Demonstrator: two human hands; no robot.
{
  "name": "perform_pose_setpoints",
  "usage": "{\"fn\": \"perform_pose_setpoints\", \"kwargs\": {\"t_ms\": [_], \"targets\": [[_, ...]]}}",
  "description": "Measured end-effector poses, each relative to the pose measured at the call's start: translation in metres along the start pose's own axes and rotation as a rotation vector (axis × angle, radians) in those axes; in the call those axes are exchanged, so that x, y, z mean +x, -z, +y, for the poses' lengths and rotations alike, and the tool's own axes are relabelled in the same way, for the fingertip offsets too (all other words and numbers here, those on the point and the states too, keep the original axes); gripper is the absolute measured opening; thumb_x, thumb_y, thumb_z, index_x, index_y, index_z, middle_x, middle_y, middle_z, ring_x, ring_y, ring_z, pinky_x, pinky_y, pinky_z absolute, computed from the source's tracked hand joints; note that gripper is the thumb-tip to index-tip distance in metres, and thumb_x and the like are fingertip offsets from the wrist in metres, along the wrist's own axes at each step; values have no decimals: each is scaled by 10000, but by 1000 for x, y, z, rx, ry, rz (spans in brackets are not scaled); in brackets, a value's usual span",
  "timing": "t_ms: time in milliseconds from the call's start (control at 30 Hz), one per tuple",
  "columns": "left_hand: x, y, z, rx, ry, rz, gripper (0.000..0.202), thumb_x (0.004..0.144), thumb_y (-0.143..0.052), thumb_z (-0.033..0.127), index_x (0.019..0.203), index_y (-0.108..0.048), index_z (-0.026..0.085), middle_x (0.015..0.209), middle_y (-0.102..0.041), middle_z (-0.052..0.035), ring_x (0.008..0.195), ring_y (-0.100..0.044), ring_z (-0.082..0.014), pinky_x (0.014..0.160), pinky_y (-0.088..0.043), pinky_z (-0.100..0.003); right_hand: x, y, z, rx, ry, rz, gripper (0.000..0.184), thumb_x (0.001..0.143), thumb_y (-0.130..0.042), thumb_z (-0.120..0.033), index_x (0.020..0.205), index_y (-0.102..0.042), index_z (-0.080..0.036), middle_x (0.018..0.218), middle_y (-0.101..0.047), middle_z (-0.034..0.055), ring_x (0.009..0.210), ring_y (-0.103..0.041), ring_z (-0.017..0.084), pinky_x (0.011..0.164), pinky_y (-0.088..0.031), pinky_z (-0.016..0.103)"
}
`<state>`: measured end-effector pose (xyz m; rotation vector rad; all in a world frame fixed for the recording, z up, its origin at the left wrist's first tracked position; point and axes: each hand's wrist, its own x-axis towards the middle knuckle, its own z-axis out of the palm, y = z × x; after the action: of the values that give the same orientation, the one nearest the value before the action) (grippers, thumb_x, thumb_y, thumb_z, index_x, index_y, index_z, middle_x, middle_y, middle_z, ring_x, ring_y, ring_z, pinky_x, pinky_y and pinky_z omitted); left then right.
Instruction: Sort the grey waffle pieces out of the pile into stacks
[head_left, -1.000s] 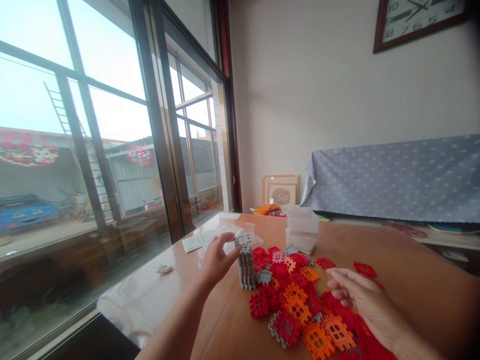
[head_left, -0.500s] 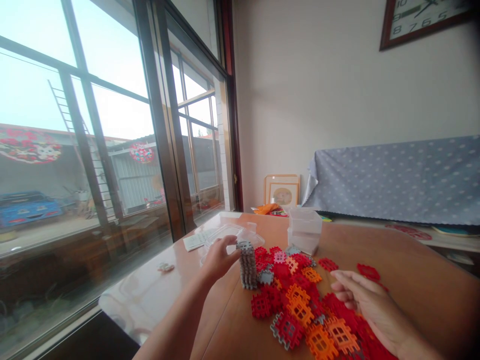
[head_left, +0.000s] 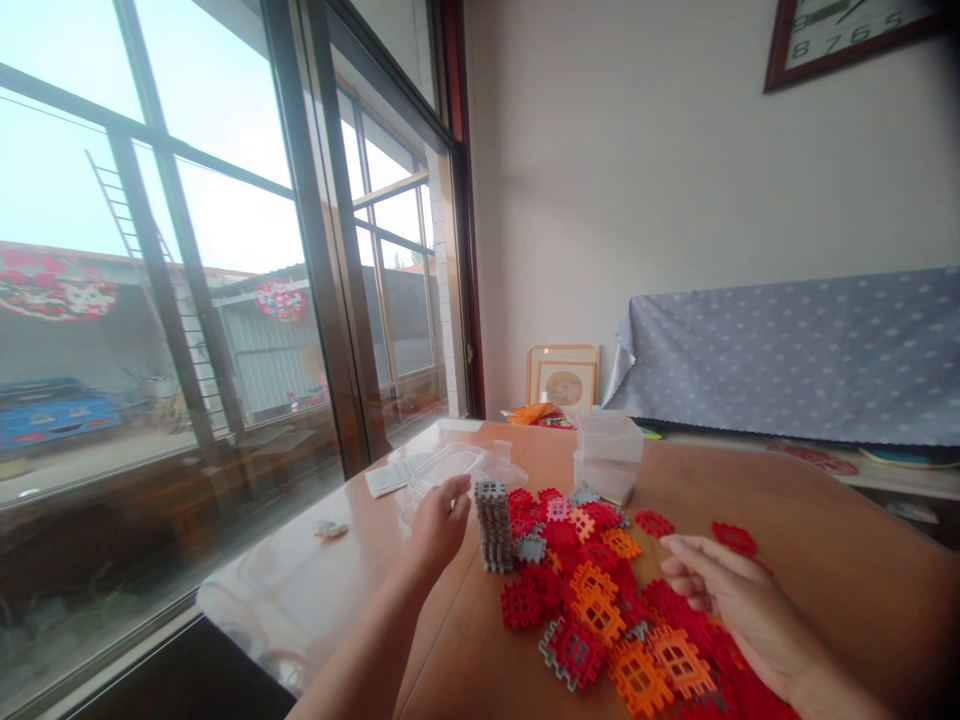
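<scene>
A stack of grey waffle-shaped plastic building blocks (head_left: 493, 526) stands upright on the wooden table (head_left: 840, 540). My left hand (head_left: 441, 522) is just left of the stack, with its loosely curled fingers close to the top but holding nothing. A heap of red, orange and grey blocks (head_left: 585, 590) spreads across the table to the stack's right. My right hand (head_left: 739, 600) lies open at the heap's right side, its fingers reaching over red blocks. The heap's near end is cut off by the bottom of the view.
Behind my left hand lies a clear plastic lid or tray (head_left: 446, 470), with a paper sheet (head_left: 394, 478) beyond it. Stacked clear plastic boxes (head_left: 607, 458) stand at the table's far side. A small grey block (head_left: 331, 529) lies near the window, and separate red blocks (head_left: 733, 539) lie right.
My left hand has drawn back left from the top of the grey stack. My right hand has shifted slightly. The view has tilted a little.
</scene>
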<state>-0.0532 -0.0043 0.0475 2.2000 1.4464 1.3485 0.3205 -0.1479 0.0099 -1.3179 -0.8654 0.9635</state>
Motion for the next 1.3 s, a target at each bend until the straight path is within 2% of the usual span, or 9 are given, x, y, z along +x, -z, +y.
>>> {"fn": "perform_pose_setpoints", "kwargs": {"t_ms": [367, 567, 700, 800, 900, 1000, 1100, 1200, 1300], "targets": [[-22, -16, 11, -64, 68, 104, 409, 932, -532, 234, 1325, -645, 216, 1223, -750, -78, 1181, -683, -249, 1029, -521, -419, -6, -3, -7, -5, 14, 27, 447, 719, -784, -551, 979, -737, -190, 870, -745, 86, 706, -648, 196, 616, -477, 291], [-26, -11, 19, 31, 79, 128, 396, 946, -521, 263, 1321, -643, 226, 1242, -733, -100, 1172, -671, -282, 1011, -510, -456, -4, -1, -5, 13, 1, 12, 443, 745, -783, -548, 1003, -724, -193, 873, -734, 71, 718, -637, 181, 620, -468, 273], [-34, -8, 42, 58, -38, 219, 325, 945, -534, 266, 1250, -646, 255, 1209, -720, -84, 1168, -640, -288, 1002, -489, -469, -2, 1, -4, 15, 10, 36, 443, 764, -772, -555, 1010, -721, -190, 887, -736, 74, 715, -638, 180, 614, -458, 274], [-42, -14, 68, -2, -184, 193, 263, 962, -514, 248, 1200, -624, 270, 1151, -717, -65, 1115, -642, -263, 976, -487, -440, -2, 1, -5, -12, 28, 51, 448, 774, -757, -568, 1020, -722, -195, 885, -739, 71, 710, -637, 180, 616, -456, 277], [-46, -28, 94, -45, -256, 9, 229, 955, -504, 228, 1136, -639, 264, 1095, -723, -67, 1060, -662, -254, 928, -503, -410, -1, -1, -6, -117, 42, 54, 459, 800, -707, -606, 1022, -726, -204, 877, -745, 67, 726, -646, 190, 640, -472, 289], [-44, -47, 112, -18, -301, -317, 268, 896, -597, 268, 1156, -661, 263, 1096, -731, -81, 1028, -683, -280, 899, -529, -423, -2, -5, -8, -253, 95, -2, 476, 813, -674, -623, 1054, -735, -218, 924, -759, 71, 832, -678, 234, 737, -512, 332], [-43, -71, 114, 22, -395, -643, 698, 715, -799, 422, 1360, -582, 266, 1349, -645, -152, 1187, -631, -401, 975, -505, -550, -10, -6, -10, -390, 182, -155, 565, 765, -742, -594, 1205, -718, -240, 1123, -755, 89, 1083, -665, 304, 963, -497, 403], [-43, -94, 107, 52, -480, -811, 1060, 528, -885, 530, 1473, -480, 274, 1494, -525, -200, 1324, -513, -497, 1046, -425, -656, -20, -4, -9, -632, 234, -350, 893, 622, -873, -557, 1429, -591, -298, 1471, -586, 112, 1383, -477, 386, 1171, -326, 493], [-42, -109, 100, 101, -481, -875, 1100, 481, -890, 547, 1464, -489, 259, 1518, -496, -206, 1354, -485, -492, 1073, -417, -637, -28, -3, -2, -838, 249, -492, 1176, 515, -933, -560, 1549, -413, -345, 1651, -332, 80, 1523, -243, 418, 1251, -124, 538]]}}
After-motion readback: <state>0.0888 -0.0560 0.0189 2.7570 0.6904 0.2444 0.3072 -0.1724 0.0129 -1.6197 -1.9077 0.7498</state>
